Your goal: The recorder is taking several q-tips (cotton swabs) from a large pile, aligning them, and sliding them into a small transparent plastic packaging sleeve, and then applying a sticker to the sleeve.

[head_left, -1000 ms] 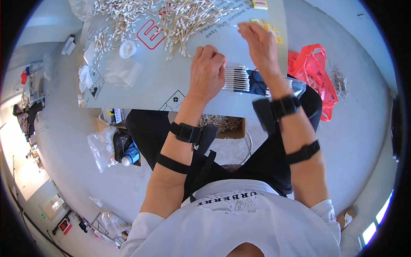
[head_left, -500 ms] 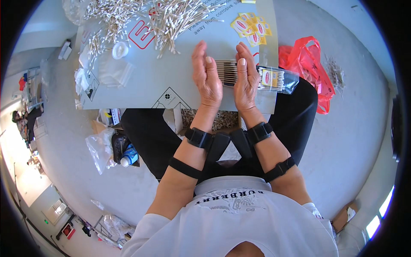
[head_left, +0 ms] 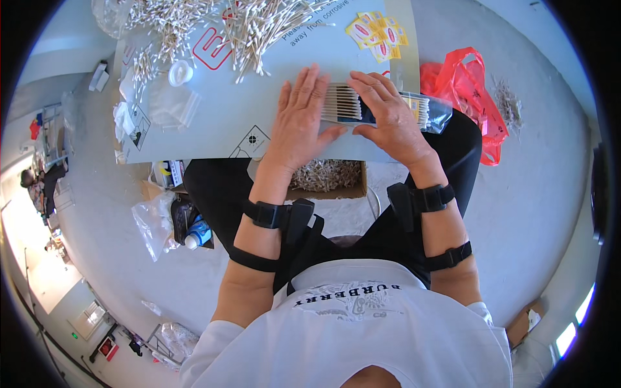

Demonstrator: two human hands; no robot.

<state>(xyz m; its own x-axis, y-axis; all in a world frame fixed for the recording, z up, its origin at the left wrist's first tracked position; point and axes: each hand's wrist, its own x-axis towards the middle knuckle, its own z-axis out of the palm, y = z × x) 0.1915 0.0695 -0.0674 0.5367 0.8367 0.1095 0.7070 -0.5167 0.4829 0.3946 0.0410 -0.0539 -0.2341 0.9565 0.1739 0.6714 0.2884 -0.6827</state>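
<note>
Here both hands (head_left: 343,119) press a clear swab packet (head_left: 388,107).

The right hand (head_left: 388,119) hides the middle of the swab packet (head_left: 381,107).

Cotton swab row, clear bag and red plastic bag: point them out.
cotton swab row (head_left: 341,103), head view, middle of the sticks.
clear bag (head_left: 435,111), head view, its right end.
red plastic bag (head_left: 462,84), head view, its crumpled body.

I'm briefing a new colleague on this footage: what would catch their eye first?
Both hands, left hand and right hand, press a neat row of cotton swabs on the grey board. Loose swabs lie heaped at its far edge, and a red plastic bag lies right.
</note>
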